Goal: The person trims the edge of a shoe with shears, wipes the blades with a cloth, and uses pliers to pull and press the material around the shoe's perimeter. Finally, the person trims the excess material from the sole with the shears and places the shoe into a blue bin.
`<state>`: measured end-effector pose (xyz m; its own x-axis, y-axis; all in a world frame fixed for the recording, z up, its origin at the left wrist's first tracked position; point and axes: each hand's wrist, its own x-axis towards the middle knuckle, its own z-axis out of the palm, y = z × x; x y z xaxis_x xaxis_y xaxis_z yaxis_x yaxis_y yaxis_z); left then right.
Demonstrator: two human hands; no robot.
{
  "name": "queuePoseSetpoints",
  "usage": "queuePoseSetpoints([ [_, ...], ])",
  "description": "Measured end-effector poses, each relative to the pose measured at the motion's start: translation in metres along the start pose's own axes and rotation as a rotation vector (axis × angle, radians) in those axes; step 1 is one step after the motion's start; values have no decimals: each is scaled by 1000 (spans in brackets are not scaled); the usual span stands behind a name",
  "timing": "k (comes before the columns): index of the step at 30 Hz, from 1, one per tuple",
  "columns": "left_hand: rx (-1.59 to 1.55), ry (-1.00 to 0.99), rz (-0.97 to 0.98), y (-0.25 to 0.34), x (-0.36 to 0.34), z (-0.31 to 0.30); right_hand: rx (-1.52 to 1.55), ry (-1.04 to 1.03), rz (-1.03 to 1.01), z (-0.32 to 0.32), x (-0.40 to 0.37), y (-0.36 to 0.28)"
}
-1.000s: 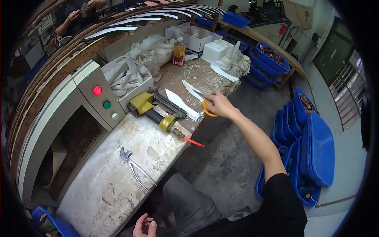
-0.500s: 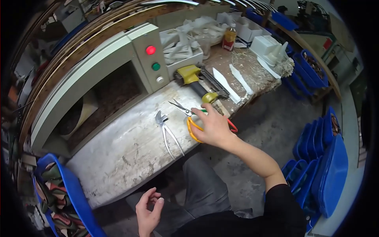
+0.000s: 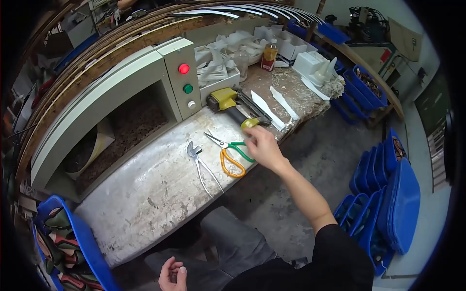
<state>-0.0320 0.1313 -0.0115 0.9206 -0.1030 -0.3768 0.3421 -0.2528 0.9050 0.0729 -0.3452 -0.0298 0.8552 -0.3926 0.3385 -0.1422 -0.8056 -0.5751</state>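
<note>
My right hand (image 3: 265, 149) is over the bench's front edge, beside the green handle of a pair of scissors (image 3: 224, 144) with one green and one orange handle. Its fingers are curled in near the yellow end of an air nail gun (image 3: 236, 112); anything they hold is hidden. The scissors lie on the bench. Left of them rest metal pincers (image 3: 195, 151) with long bare handles. Low in the view, my left hand (image 3: 172, 275) hovers over my lap, loosely curled, thumb apart, nothing visible in it.
A machine housing with a lit red button (image 3: 183, 69) stands behind the worn bench (image 3: 145, 199). White strips (image 3: 268, 110) lie on the far right. A blue bin (image 3: 92, 237) of shoe parts is at left; blue bins (image 3: 399, 206) are stacked at right.
My right hand has moved off the scissors, whose handles now show fully. A red loop once visible beside that hand is out of sight. The whole view has shifted slightly.
</note>
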Motion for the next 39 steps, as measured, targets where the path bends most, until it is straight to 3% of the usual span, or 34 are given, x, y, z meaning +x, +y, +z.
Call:
queuePoseSetpoints([
  [2, 8, -6, 12, 2, 2, 2, -5, 142, -220, 2, 7, -8],
  [4, 8, 35, 112, 19, -6, 13, 90, 95, -171, -5, 8, -28],
  [7, -22, 19, 201, 27, -6, -17, 177, -45, -50, -5, -3, -63],
  [8, -1, 38, 213, 37, -15, -23, 296, 4, -168, 16, -12, -39],
  [10, 52, 89, 240, 54, -41, -51, 486, -158, -205, 49, -19, -47],
  [13, 82, 261, 291, 73, -83, -109, 661, -448, -241, 68, -13, -100],
  [15, 98, 515, 334, 85, -106, -147, 839, -563, -54, 65, -28, -175],
  [19, 104, 832, 305, 89, -120, -222, 895, -478, -171, 81, -48, -220],
  [22, 313, 954, 288, 74, -102, -300, 909, -158, 48, 88, -58, -166],
  [25, 672, 992, 276, 46, -56, -413, 1189, 25, 577, 75, -94, -108],
  [26, 214, 911, 303, 2, -30, -464, 1298, 59, 758, 67, -107, -96],
  [27, 23, 887, 101, 33, 2, -470, 1386, 74, 910, 61, -115, -86],
  [29, 189, 807, -26, 33, 61, -509, 1429, 93, 1122, 72, -115, -71],
  [30, 291, 782, -91, 37, 83, -517, 1309, 137, 1289, 89, -104, -51],
  [32, 376, 751, -157, 11, 73, -512, 1254, 170, 1279, 101, -117, -52],
  [39, 439, 727, -155, 14, 79, -496, 812, 276, 1137, 126, -105, -74],
])
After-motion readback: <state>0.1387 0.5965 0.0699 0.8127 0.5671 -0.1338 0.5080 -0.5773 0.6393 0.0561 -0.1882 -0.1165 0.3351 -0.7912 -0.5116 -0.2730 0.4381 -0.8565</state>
